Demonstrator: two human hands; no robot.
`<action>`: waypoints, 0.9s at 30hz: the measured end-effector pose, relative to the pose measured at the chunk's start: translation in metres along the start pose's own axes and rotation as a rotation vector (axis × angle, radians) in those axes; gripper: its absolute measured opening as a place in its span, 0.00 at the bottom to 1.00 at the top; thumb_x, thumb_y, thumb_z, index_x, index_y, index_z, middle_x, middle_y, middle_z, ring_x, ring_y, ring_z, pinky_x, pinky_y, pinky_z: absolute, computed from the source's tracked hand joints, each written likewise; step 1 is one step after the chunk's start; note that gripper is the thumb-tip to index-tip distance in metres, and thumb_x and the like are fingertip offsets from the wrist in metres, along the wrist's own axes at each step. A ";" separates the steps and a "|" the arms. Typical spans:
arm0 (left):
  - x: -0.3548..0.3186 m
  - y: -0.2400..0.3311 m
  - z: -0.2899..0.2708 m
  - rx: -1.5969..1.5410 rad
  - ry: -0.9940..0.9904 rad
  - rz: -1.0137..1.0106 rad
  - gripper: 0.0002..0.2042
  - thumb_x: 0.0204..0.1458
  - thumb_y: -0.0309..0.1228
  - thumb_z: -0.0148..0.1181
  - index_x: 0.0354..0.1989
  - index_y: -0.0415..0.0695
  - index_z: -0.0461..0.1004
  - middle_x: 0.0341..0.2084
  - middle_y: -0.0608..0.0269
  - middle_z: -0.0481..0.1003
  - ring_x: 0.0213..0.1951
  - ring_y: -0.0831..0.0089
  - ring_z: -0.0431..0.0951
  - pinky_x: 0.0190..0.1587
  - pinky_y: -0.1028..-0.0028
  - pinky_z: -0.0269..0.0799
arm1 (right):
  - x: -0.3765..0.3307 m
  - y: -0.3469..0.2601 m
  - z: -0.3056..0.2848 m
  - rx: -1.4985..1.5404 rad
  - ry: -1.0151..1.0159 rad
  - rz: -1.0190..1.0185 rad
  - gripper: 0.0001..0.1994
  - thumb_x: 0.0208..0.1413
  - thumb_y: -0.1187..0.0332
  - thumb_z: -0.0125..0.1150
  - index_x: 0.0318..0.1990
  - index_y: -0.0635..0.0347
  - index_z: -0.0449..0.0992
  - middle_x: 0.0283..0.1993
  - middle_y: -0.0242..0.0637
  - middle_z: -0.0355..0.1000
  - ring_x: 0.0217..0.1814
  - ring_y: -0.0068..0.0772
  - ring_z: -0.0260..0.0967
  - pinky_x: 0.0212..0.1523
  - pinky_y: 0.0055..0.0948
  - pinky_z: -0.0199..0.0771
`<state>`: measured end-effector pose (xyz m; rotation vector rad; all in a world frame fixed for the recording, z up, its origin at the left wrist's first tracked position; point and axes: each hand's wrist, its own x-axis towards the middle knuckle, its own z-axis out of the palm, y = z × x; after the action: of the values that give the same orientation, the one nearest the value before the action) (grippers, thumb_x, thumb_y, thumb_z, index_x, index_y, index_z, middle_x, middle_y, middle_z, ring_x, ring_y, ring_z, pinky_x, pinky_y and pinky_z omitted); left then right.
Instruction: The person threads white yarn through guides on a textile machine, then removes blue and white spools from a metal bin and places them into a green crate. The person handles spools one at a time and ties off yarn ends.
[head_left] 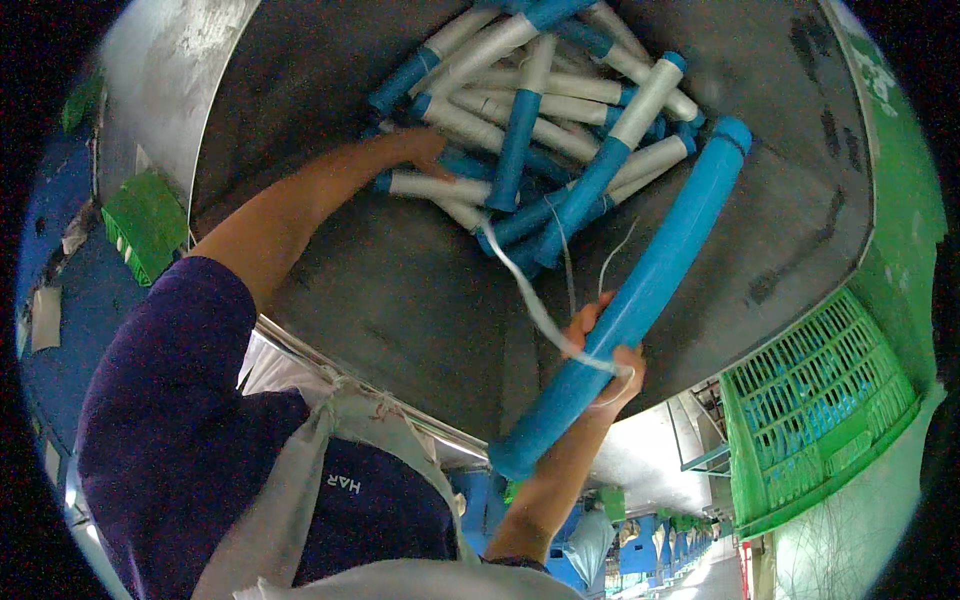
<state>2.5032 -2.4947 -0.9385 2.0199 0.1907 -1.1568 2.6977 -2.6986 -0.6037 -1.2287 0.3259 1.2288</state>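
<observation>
Right hand [628, 364] grips the blue tube [662, 265], its long axis slanting up-right.
Left hand [424, 152], blurred, grip unclear, is at the rolls [520, 125], up-left of the tube.

1. Shirt [385, 522]: dark purple-navy cloth, with small pale lettering [344, 484] on the chest.
2. Left sleeve [165, 350]: the same dark purple, short and loose, its hem ending near the elbow.
3. Right sleeve [520, 563]: just a dark edge shows.
4. Apron [400, 582]: whitish, creased, with a broad strap [280, 510] and a bunched knot [340, 388].
5. Left grip [428, 152]: a bare hand, blurred; bare forearm [290, 220].
6. Right grip [630, 357]: a bare hand, partly hidden; the forearm bare too.
</observation>
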 end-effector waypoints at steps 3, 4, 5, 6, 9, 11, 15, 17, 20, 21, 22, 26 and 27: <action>-0.024 0.006 -0.008 -0.251 -0.078 0.035 0.44 0.40 0.61 0.61 0.58 0.35 0.64 0.58 0.43 0.63 0.55 0.50 0.67 0.57 0.57 0.63 | -0.028 0.016 -0.011 0.033 0.025 -0.004 0.33 0.45 0.55 0.64 0.56 0.65 0.62 0.36 0.39 0.66 0.29 0.30 0.64 0.26 0.28 0.63; -0.036 0.013 -0.012 -0.350 -0.115 0.053 0.46 0.38 0.61 0.62 0.58 0.33 0.63 0.57 0.43 0.64 0.55 0.51 0.67 0.57 0.57 0.63 | -0.034 0.021 -0.012 0.126 -0.025 -0.024 0.31 0.48 0.57 0.64 0.56 0.64 0.63 0.36 0.39 0.66 0.31 0.30 0.64 0.27 0.28 0.63; -0.048 0.022 -0.020 -0.410 -0.189 0.008 0.46 0.37 0.61 0.63 0.60 0.38 0.62 0.58 0.47 0.63 0.57 0.52 0.65 0.58 0.55 0.61 | -0.041 0.025 -0.012 0.122 -0.011 -0.036 0.29 0.48 0.57 0.63 0.55 0.64 0.64 0.37 0.39 0.66 0.33 0.30 0.64 0.29 0.28 0.63; -0.062 0.033 -0.031 -0.350 -0.271 -0.158 0.45 0.37 0.60 0.64 0.61 0.43 0.62 0.60 0.51 0.62 0.59 0.53 0.63 0.60 0.53 0.59 | -0.046 0.029 -0.011 0.127 0.008 -0.043 0.28 0.48 0.58 0.63 0.54 0.64 0.64 0.37 0.39 0.66 0.33 0.30 0.63 0.29 0.28 0.63; -0.139 0.061 -0.060 -0.695 -0.335 -0.319 0.34 0.43 0.51 0.64 0.54 0.40 0.66 0.46 0.51 0.71 0.42 0.60 0.73 0.42 0.60 0.71 | -0.064 0.037 -0.004 0.224 0.030 -0.030 0.25 0.47 0.63 0.60 0.52 0.65 0.66 0.39 0.41 0.68 0.34 0.31 0.66 0.34 0.30 0.68; -0.204 0.082 -0.073 -1.211 -0.382 -0.313 0.20 0.49 0.38 0.62 0.46 0.37 0.68 0.33 0.51 0.75 0.23 0.67 0.77 0.22 0.72 0.75 | -0.075 0.041 0.001 0.150 0.089 -0.036 0.25 0.46 0.63 0.61 0.52 0.64 0.67 0.40 0.41 0.70 0.38 0.34 0.70 0.41 0.33 0.74; -0.347 0.130 -0.071 -1.294 -0.109 -0.386 0.28 0.49 0.39 0.63 0.54 0.37 0.61 0.31 0.54 0.73 0.24 0.67 0.76 0.23 0.71 0.75 | -0.086 0.050 0.011 0.244 0.034 -0.035 0.24 0.45 0.63 0.62 0.51 0.65 0.69 0.44 0.42 0.71 0.46 0.38 0.71 0.48 0.35 0.74; -0.417 0.159 -0.068 -1.360 -0.026 -0.318 0.33 0.49 0.39 0.63 0.61 0.39 0.56 0.33 0.56 0.73 0.26 0.69 0.76 0.24 0.71 0.75 | -0.090 0.055 0.021 0.212 0.046 0.020 0.26 0.45 0.62 0.62 0.52 0.65 0.68 0.47 0.43 0.70 0.50 0.40 0.69 0.53 0.37 0.70; -0.455 0.213 -0.059 -1.318 0.183 -0.200 0.37 0.49 0.38 0.62 0.66 0.43 0.50 0.37 0.56 0.72 0.29 0.70 0.76 0.27 0.71 0.76 | -0.097 0.063 0.042 0.308 -0.091 -0.091 0.32 0.45 0.57 0.62 0.57 0.61 0.63 0.50 0.48 0.67 0.52 0.44 0.68 0.55 0.39 0.69; -0.451 0.232 -0.054 -1.294 0.199 -0.187 0.38 0.50 0.38 0.62 0.67 0.46 0.47 0.42 0.56 0.72 0.31 0.72 0.76 0.30 0.72 0.76 | -0.100 0.064 0.049 0.345 -0.148 -0.139 0.33 0.45 0.56 0.62 0.59 0.59 0.61 0.50 0.49 0.67 0.52 0.45 0.68 0.55 0.40 0.69; -0.440 0.250 -0.048 -1.247 0.196 -0.141 0.38 0.52 0.39 0.60 0.68 0.46 0.45 0.47 0.54 0.69 0.39 0.70 0.75 0.39 0.69 0.75 | -0.105 0.062 0.055 0.382 -0.244 -0.207 0.35 0.45 0.54 0.61 0.61 0.56 0.60 0.51 0.50 0.66 0.52 0.46 0.68 0.54 0.42 0.69; -0.361 0.303 -0.028 -0.868 0.390 0.401 0.40 0.57 0.45 0.53 0.68 0.41 0.37 0.60 0.37 0.56 0.59 0.53 0.64 0.59 0.62 0.62 | -0.132 0.034 0.062 0.187 -0.344 -0.457 0.35 0.47 0.47 0.54 0.64 0.45 0.56 0.56 0.55 0.64 0.53 0.49 0.68 0.52 0.49 0.70; -0.352 0.311 -0.027 -0.827 0.401 0.544 0.40 0.57 0.46 0.51 0.69 0.41 0.34 0.60 0.35 0.55 0.59 0.49 0.64 0.59 0.60 0.63 | -0.143 0.017 0.055 0.240 -0.295 -0.373 0.41 0.45 0.52 0.57 0.65 0.60 0.51 0.57 0.50 0.64 0.55 0.47 0.66 0.56 0.44 0.67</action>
<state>2.4677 -2.6037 -0.4824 1.3894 0.2465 -0.2374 2.6073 -2.7304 -0.4830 -0.8407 0.0208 0.9945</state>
